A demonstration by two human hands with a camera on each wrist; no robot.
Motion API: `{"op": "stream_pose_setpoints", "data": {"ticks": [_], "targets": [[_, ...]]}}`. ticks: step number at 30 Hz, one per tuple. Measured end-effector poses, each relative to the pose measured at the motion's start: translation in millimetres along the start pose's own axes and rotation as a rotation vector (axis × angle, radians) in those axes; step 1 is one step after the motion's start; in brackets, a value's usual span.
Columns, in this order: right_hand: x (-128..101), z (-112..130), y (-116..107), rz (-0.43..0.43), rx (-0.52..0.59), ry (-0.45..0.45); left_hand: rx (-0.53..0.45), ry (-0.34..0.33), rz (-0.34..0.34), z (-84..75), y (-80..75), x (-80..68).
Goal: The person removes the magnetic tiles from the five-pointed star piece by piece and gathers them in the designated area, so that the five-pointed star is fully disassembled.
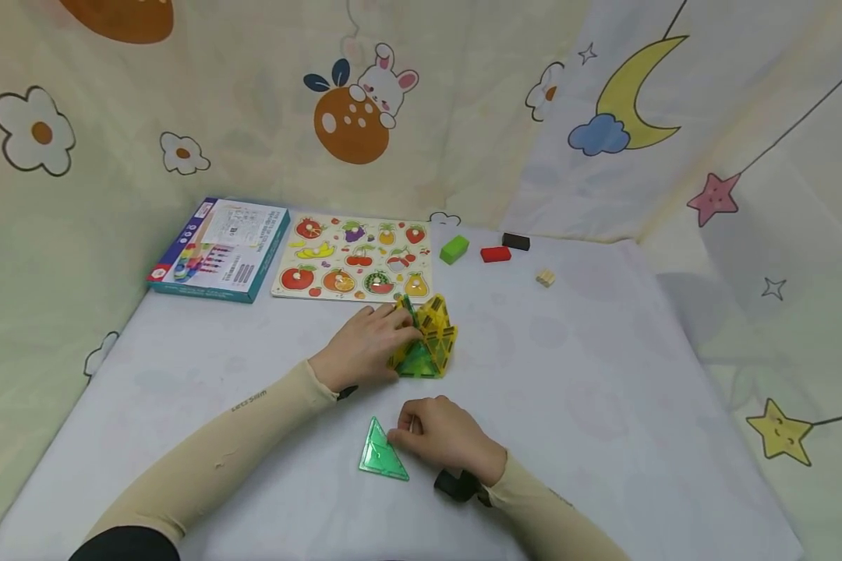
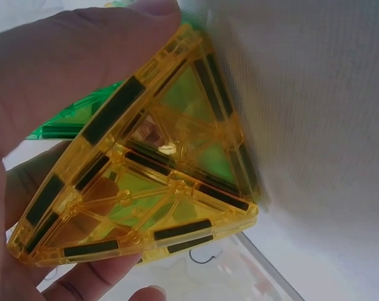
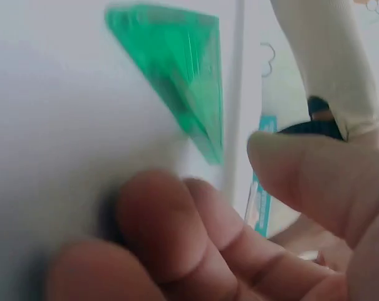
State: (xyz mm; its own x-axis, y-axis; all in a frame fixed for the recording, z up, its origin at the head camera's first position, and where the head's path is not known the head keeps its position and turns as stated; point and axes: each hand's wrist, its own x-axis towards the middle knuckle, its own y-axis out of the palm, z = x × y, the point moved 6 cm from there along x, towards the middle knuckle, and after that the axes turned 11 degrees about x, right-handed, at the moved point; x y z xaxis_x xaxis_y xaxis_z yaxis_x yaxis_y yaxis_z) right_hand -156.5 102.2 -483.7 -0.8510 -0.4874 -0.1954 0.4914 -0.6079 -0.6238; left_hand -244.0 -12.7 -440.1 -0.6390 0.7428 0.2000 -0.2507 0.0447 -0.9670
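Left hand [image 1: 366,343] is on the tile structure [image 1: 428,336], a small build of yellow and green see-through triangle tiles standing mid-surface. Grip: fingers curled round its left side. The left wrist view shows the thumb [image 2: 64,69] across the top edge and fingertips under the lower edge of a yellow triangle face, so it is holding the build, not just touching it.

Right hand [image 1: 445,436] sits nearer the person, just right of a loose green triangle tile [image 1: 381,453] lying flat on the white surface [image 1: 603,405]. Grip: fingers loosely curled, nothing between them. In the head view the fingertips sit at the tile's right edge; whether they touch it cannot be told. The right wrist view is blurred: the green tile [image 3: 176,75] lies just beyond the curled fingers [image 3: 176,238], with the thumb apart from them.

The loose tile is near the structure, in front of it and slightly left, not touching.

Rest, at the far side of the surface:
- blue box [image 1: 217,248], far left
- fruit puzzle board [image 1: 354,259], just right of the box
- green block [image 1: 454,249], red block [image 1: 495,254], black block [image 1: 515,241], close together right of the board
- small wooden block [image 1: 546,277], apart, further right

Patterned cloth hangs behind and on both sides.
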Motion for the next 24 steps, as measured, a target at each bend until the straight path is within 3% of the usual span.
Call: {"op": "stream_pose_setpoints", "data": {"ticks": [8,12,24], "targets": [[2,-12,-34,-0.198,0.135,0.042,-0.005,0.012,0.030,-0.9,-3.3,-0.3],[1,-15,-50,-0.282,0.148,0.079,0.007,0.012,0.034,0.6,-3.3,0.0],[19,-8,-58,-0.361,0.126,0.089,0.011,-0.020,0.043,2.7,-3.8,0.8]]}}
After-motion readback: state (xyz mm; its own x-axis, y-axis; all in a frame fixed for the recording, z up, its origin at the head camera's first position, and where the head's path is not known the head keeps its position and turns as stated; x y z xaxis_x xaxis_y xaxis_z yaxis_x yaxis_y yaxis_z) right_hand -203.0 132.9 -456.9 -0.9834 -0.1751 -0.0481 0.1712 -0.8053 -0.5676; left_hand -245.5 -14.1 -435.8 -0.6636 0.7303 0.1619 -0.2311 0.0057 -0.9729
